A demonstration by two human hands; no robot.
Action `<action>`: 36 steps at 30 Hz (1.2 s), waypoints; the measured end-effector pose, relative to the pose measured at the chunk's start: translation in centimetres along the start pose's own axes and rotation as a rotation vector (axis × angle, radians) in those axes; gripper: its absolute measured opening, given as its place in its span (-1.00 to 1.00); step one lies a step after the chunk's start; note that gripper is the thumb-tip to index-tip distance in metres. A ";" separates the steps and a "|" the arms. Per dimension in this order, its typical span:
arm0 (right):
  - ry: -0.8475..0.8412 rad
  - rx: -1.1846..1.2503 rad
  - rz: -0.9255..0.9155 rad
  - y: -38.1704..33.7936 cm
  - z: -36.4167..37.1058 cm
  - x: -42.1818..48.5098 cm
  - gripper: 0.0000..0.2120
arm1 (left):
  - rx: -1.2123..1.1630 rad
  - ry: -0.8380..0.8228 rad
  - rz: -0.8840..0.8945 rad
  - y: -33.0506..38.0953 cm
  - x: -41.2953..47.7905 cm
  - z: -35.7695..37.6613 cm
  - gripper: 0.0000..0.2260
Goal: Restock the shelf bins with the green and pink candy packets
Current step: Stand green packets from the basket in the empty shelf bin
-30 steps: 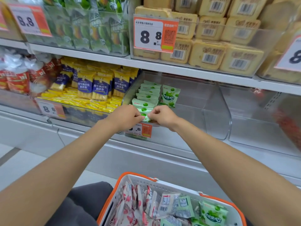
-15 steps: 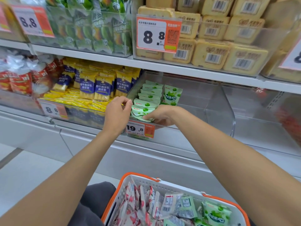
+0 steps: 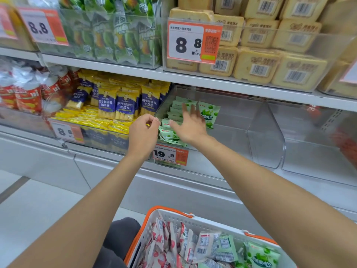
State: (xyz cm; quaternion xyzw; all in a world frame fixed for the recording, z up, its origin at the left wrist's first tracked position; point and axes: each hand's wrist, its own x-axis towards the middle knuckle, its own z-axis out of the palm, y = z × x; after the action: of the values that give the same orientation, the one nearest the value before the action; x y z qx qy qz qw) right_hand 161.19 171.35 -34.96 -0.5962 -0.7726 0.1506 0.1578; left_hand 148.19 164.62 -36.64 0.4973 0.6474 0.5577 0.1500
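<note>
Right hand has lifted off the green packets, fingers spread | packets rowed front-to-back at left of the bin, long axes crosswise, one upright facing out | left hand curled, empty, at front corner | basket below

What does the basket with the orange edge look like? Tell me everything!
The basket is white plastic, with rows of small holes in its wall and an orange rim. It sits low, beneath both arms, cut off by the picture's edge. Pink packets fill its left side, green packets its right. The left hand and right hand are up at the shelf, not touching it.
</note>
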 end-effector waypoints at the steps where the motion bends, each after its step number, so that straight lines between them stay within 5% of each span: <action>1: -0.070 -0.101 -0.110 0.0 0.3 0.1 -0.30 | -0.005 -0.002 -0.005 0.0 0.1 0.0 -0.81; 4: -0.400 -0.191 -0.167 0.0 1.2 0.8 -0.39 | -0.032 -0.010 -0.027 0.1 0.1 -0.1 -0.81; 8: -0.599 -0.297 -0.075 -0.5 1.3 2.0 -0.40 | -0.034 -0.001 -0.018 0.2 0.1 0.2 -0.81; 10: -0.569 -0.236 -0.094 -0.3 1.4 2.0 -0.40 | -0.007 0.024 -0.004 0.2 0.0 0.4 -0.81; 12: -0.420 0.081 -0.073 0.0 1.4 1.3 -0.38 | 0.011 0.042 0.008 0.0 0.0 0.6 -0.81; 15: -0.205 0.509 0.199 1.4 0.4 0.4 -0.28 | 0.053 0.061 0.027 0.0 -0.1 0.8 -0.79; 20: -0.750 0.505 0.313 1.9 -0.2 -0.9 -0.27 | 0.118 0.111 0.053 -0.2 -0.2 1.3 -0.78; 23: -0.859 0.554 0.306 1.2 -0.5 -1.2 -0.26 | 0.141 0.142 0.044 0.0 -0.4 1.6 -0.78; 26: -0.646 0.396 0.281 1.3 -1.0 -2.2 -0.24 | 0.132 0.129 0.021 0.8 -1.3 1.7 -0.80; 31: 0.249 0.230 -0.073 4.0 -1.7 -6.2 -0.77 | 0.042 -0.011 0.014 3.0 -5.7 3.0 -0.79; 33: 0.374 0.157 -0.218 5.7 -1.9 -9.6 -0.83 | 0.000 -0.089 -0.055 3.5 -8.0 3.9 -0.80; 36: 0.284 0.098 -0.258 9.3 -0.3 -15.0 -0.84 | 0.055 -0.333 -0.145 2.8 -11.7 5.4 -0.80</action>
State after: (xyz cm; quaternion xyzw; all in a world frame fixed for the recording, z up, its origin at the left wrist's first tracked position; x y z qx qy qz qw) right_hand 172.99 159.04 -39.58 -0.4993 -0.8042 0.0811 0.3120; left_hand 158.90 157.91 -40.23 0.5388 0.6628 0.4373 0.2814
